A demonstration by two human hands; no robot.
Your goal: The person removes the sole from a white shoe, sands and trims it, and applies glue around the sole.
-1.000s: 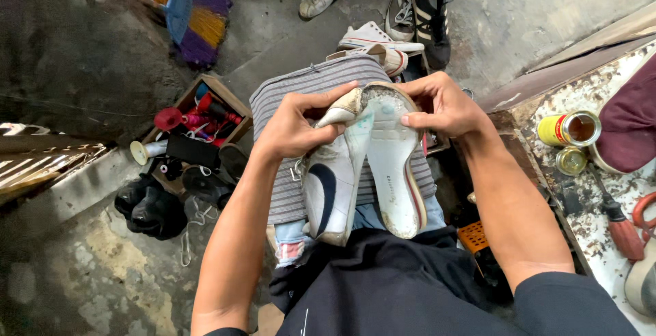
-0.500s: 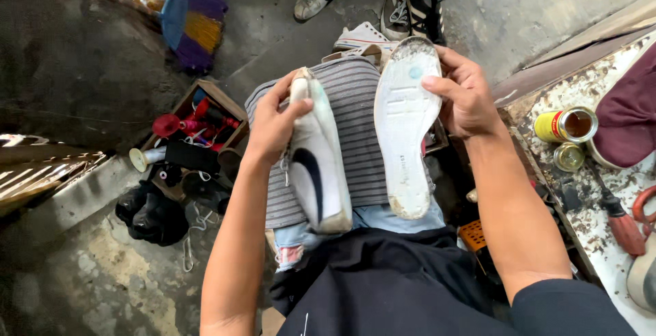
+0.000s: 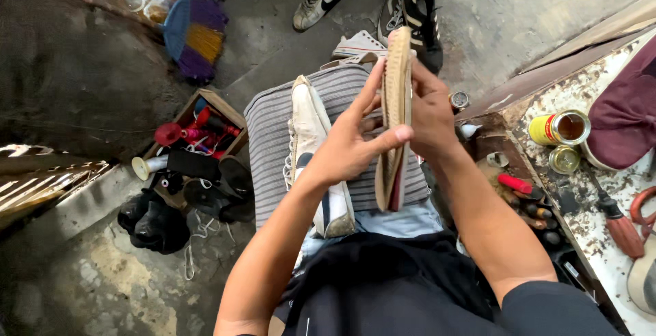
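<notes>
Grip: a detached shoe sole is held edge-on between both hands, above the lap.
Left hand: closed on the sole, thumb pressed across its near edge, fingers spread up its left face.
Right hand: clasped against the sole's right face.
White sneaker: lying just left of the grip, on a striped cloth over the knees.
Open tin: well right of the grip, on a stained bench.
Wooden box of tools: well left, on the floor.

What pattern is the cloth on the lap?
Grey and white stripes on the cloth, seen in the head view.
</notes>
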